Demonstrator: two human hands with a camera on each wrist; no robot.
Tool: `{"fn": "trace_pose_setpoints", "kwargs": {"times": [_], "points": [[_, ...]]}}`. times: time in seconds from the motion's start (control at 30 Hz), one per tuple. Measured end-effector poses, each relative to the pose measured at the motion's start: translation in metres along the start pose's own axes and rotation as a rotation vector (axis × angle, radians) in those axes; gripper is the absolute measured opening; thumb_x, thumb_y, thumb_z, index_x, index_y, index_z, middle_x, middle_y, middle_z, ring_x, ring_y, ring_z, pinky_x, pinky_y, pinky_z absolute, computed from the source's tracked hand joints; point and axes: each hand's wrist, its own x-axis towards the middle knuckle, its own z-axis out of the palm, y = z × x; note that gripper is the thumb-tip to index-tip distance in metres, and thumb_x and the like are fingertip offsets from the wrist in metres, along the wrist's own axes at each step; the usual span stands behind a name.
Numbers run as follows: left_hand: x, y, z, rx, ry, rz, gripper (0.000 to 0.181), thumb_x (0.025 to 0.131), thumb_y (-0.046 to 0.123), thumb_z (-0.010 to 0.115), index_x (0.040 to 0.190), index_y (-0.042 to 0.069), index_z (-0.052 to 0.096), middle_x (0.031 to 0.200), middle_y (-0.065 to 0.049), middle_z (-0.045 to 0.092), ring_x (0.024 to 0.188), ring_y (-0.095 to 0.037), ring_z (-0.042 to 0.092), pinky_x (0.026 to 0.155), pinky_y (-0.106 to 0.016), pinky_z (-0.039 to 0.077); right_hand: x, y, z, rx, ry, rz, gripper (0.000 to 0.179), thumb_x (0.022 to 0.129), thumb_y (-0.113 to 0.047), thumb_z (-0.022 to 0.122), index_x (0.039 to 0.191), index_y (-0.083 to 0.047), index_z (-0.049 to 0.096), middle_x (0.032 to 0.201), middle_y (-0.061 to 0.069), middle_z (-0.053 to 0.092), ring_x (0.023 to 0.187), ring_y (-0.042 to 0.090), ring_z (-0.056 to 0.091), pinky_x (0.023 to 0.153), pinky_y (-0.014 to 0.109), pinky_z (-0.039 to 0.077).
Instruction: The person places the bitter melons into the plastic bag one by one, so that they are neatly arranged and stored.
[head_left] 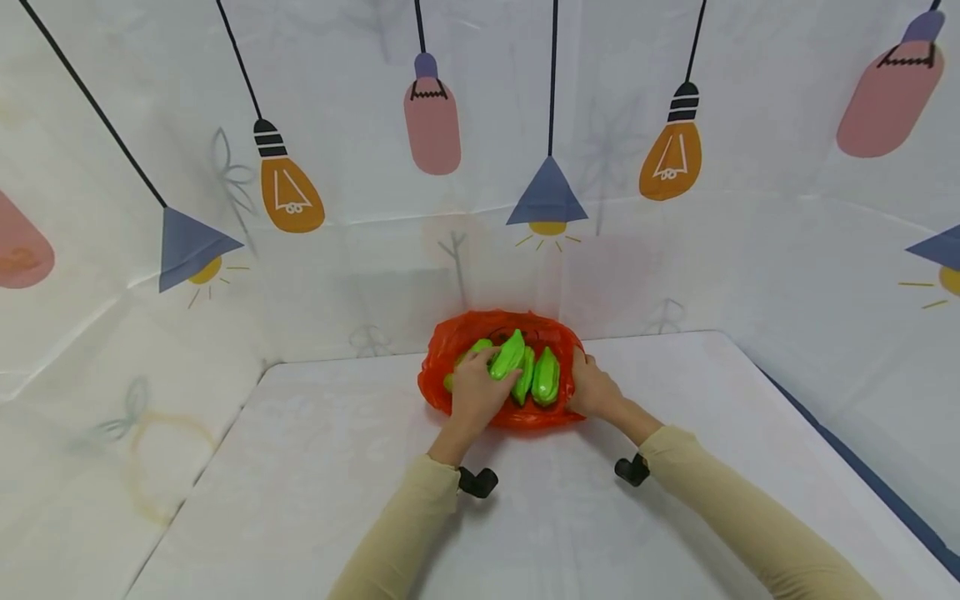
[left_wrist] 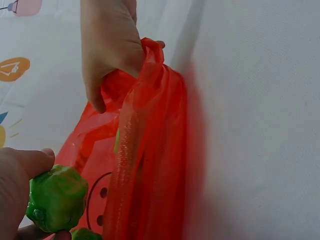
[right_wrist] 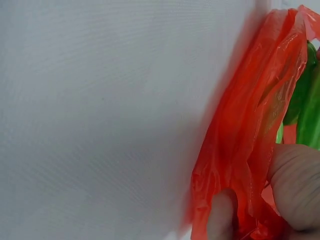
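Observation:
An opened red plastic bag [head_left: 438, 354] lies at the back of the table, with several bright green, ridged, pointed vegetables [head_left: 546, 379] inside it. My left hand [head_left: 478, 396] grips one green vegetable [head_left: 510, 354] over the bag's mouth; in the left wrist view its lumpy end [left_wrist: 59, 200] shows between thumb and fingers. At the bag's right side, my right hand [head_left: 595, 392] pinches the gathered rim. Its thumb and a finger hold the crumpled red film [right_wrist: 240, 135] in the right wrist view. Part of a printed face shows on the bag.
The white-covered table [head_left: 337, 500] extends in front of the bag. A pale sheet printed with hanging lamps [head_left: 551, 196] and bulbs rises right behind it and along both sides. Each wrist carries a small black camera mount [head_left: 478, 482].

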Motion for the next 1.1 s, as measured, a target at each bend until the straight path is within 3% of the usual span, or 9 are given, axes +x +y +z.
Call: {"fn": "trace_pose_setpoints", "kwargs": {"times": [0.23, 0.6, 1.1], "points": [[-0.001, 0.002, 0.009, 0.032, -0.007, -0.020, 0.051, 0.082, 0.039, 0.077, 0.121, 0.008, 0.068, 0.107, -0.011, 0.064, 0.093, -0.025, 0.059, 0.081, -0.039, 0.051, -0.001, 0.001, 0.000, -0.017, -0.004, 0.014, 0.095, 0.074, -0.020, 0.080, 0.141, 0.011, 0.019, 0.133, 0.037, 0.038, 0.090, 0.048, 0.060, 0.076, 0.057, 0.051], [0.000, 0.015, 0.026, 0.011, 0.006, 0.008, 0.049, 0.081, 0.039, 0.077, 0.119, 0.007, 0.069, 0.104, -0.011, 0.067, 0.092, -0.024, 0.060, 0.079, -0.038, 0.051, 0.001, 0.004, 0.003, -0.023, 0.013, 0.000, 0.094, 0.075, -0.020, 0.079, 0.141, 0.012, 0.020, 0.131, 0.037, 0.039, 0.087, 0.049, 0.060, 0.074, 0.058, 0.052], [-0.001, 0.019, 0.042, 0.067, 0.003, -0.052, 0.054, 0.080, 0.045, 0.077, 0.119, 0.009, 0.069, 0.106, -0.011, 0.065, 0.094, -0.026, 0.062, 0.080, -0.041, 0.053, 0.001, 0.001, 0.004, -0.028, 0.005, -0.017, 0.093, 0.076, -0.017, 0.079, 0.140, 0.013, 0.020, 0.130, 0.039, 0.039, 0.086, 0.047, 0.061, 0.075, 0.058, 0.052]]}}
